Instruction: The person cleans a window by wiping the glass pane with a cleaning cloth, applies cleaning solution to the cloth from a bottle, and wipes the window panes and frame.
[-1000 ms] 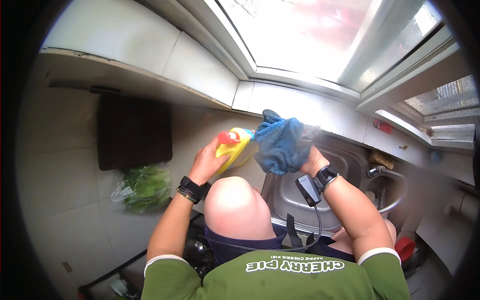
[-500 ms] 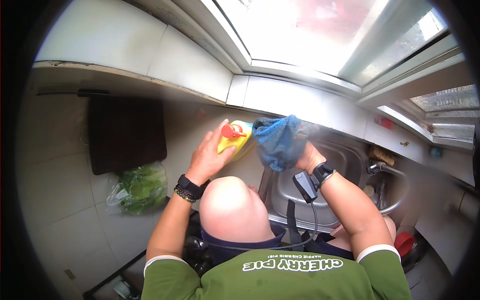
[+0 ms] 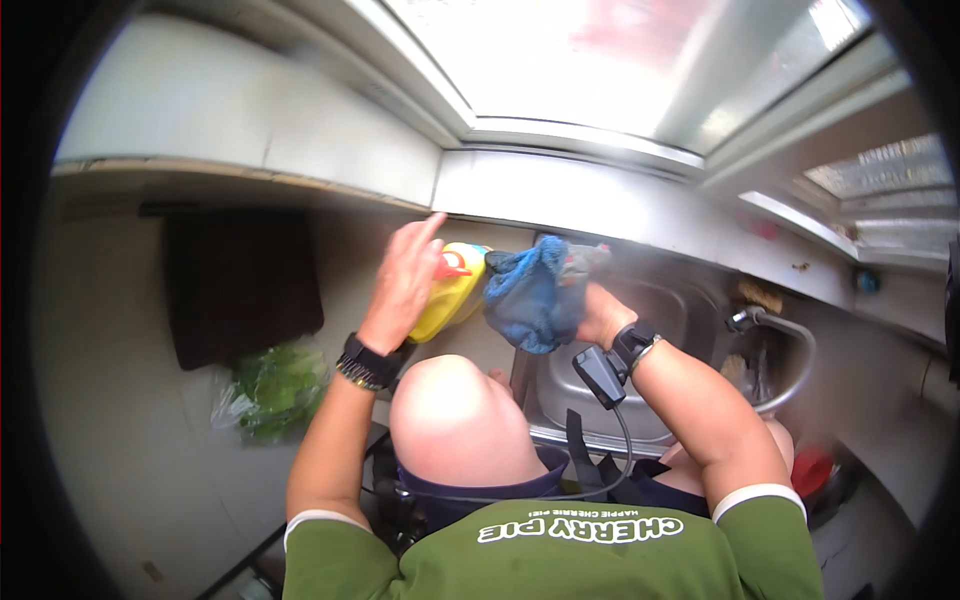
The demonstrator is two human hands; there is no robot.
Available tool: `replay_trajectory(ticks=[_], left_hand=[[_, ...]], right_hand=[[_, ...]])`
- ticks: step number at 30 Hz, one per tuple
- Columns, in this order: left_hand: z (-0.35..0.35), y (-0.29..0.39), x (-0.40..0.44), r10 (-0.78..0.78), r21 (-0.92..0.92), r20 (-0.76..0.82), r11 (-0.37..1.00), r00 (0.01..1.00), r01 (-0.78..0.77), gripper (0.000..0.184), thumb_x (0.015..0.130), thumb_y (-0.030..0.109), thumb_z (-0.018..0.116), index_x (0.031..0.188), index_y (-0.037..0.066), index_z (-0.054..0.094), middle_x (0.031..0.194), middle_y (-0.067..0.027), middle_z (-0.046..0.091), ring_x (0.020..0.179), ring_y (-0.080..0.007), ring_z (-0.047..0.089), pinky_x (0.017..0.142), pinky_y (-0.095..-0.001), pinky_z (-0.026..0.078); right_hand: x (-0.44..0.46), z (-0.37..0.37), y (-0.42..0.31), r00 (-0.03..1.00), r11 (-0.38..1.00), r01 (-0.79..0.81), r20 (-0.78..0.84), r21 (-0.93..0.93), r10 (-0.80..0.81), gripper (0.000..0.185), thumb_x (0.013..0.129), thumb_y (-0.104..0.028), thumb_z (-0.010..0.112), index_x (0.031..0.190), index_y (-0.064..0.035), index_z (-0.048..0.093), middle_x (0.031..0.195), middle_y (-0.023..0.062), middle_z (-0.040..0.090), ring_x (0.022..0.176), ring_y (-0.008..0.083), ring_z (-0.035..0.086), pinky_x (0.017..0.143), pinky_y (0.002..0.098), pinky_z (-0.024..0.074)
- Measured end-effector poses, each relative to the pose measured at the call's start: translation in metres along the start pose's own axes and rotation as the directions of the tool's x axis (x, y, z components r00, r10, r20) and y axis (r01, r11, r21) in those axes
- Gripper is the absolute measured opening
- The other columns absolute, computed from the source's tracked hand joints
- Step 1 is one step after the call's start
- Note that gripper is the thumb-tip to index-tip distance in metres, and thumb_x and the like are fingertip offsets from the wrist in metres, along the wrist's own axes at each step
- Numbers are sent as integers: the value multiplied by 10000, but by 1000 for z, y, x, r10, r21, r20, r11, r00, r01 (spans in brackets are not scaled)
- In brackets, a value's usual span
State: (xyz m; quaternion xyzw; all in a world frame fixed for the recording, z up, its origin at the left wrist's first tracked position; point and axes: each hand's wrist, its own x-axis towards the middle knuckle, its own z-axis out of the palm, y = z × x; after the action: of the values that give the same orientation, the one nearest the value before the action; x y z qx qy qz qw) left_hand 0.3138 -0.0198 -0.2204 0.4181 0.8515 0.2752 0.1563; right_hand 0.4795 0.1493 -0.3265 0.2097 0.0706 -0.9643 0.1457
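Observation:
My left hand (image 3: 402, 283) is at the red pump top of a yellow bottle (image 3: 447, 303), with its fingers stretched out past the top toward the window. The bottle leans on the counter side, left of the sink. My right hand (image 3: 603, 316) grips a crumpled blue cloth (image 3: 532, 298) above the sink's left edge. A greyish cloth part with red spots (image 3: 583, 262) shows beside the blue one. The cloth's left side is close to the bottle; whether they touch is unclear.
The metal sink (image 3: 660, 310) has a curved faucet (image 3: 800, 345) at its right. A sponge (image 3: 760, 295) lies behind the faucet. At the left are a dark board (image 3: 240, 285) and a clear bag of green leaves (image 3: 275, 390). The window ledge (image 3: 590, 200) runs along the back.
The fingers of my left hand have spread and lifted over the bottle's top. Both hands, the bottle and the cloth have shifted slightly left in view.

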Motion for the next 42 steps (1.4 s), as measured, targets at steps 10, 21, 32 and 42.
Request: replay_trajectory(ticks=[10,21,32,42], left_hand=[[-43,136,57,295,-140,233,953,927,-269,492,876,143,613,1342,71,474,1254,-165,537,1154,-284,525,979,-354,410],[-33,87,66,210,144,200,960,957,-241,455,918,182,583,1348,90,466,1298,-174,510,1205,-298,498,1014,-352,389],[-1,8,10,-56,-56,151,996,987,65,414,999,288,386,1276,12,521,1228,-195,577,1152,-293,546,989,-329,403],[11,2,7,-23,119,53,993,998,16,387,996,277,365,1281,64,515,1162,-147,608,1086,-287,573,936,-362,409]], right_hand=[[-107,23,-65,997,972,-23,-71,-235,7,365,959,-307,500,1137,-8,612,1064,130,677,923,214,668,847,335,544],[-72,-4,-61,855,633,519,356,-575,-377,351,963,-322,469,1146,-53,600,1074,91,665,927,191,653,834,331,539],[10,21,0,948,951,304,110,-46,-298,489,918,-497,472,1150,-85,597,1142,107,640,1045,257,611,927,418,492],[18,30,6,978,971,187,65,146,-198,524,945,-488,424,1232,-69,554,1245,118,592,1122,263,575,983,419,456]])
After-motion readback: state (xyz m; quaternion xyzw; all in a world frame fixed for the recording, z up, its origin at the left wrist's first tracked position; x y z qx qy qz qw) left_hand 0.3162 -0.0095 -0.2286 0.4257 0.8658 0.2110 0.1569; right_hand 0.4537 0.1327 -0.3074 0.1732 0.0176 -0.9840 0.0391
